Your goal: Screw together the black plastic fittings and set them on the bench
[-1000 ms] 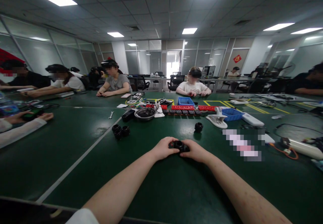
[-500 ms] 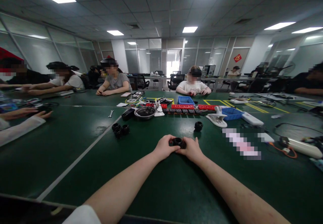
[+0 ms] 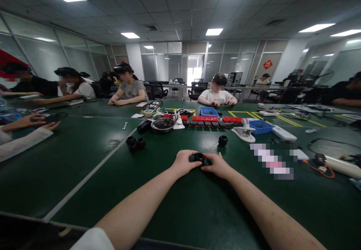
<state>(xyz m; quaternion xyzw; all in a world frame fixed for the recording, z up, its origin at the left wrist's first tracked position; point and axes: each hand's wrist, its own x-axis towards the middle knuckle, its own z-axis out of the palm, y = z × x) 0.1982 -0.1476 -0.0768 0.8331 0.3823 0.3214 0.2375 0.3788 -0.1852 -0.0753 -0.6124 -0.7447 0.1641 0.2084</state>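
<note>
A small black round fitting (image 3: 199,157) with a hole in its top stands in front of me, between my hands. My left hand (image 3: 184,162) is closed on its left side, thumb in front and fingers behind. My right hand (image 3: 217,164) curls round the right side with its fingertips at the fitting, and a small gap shows inside the curl. Beyond my right hand stands a similar black fitting (image 3: 222,141). Three more black fittings (image 3: 135,144) form a cluster to the left.
Farther off are a round metal dish (image 3: 163,126), a blue bin (image 3: 208,112), a red strip (image 3: 203,118), a white clamp stand (image 3: 244,131) and a second blue bin (image 3: 261,126). A wrench (image 3: 125,126) lies left. Another person's hands (image 3: 42,122) work at the left edge.
My right hand's fingers have loosened a little, and a gap now shows between them and the fitting's side. My left hand keeps its grip. The view has shifted slightly.
</note>
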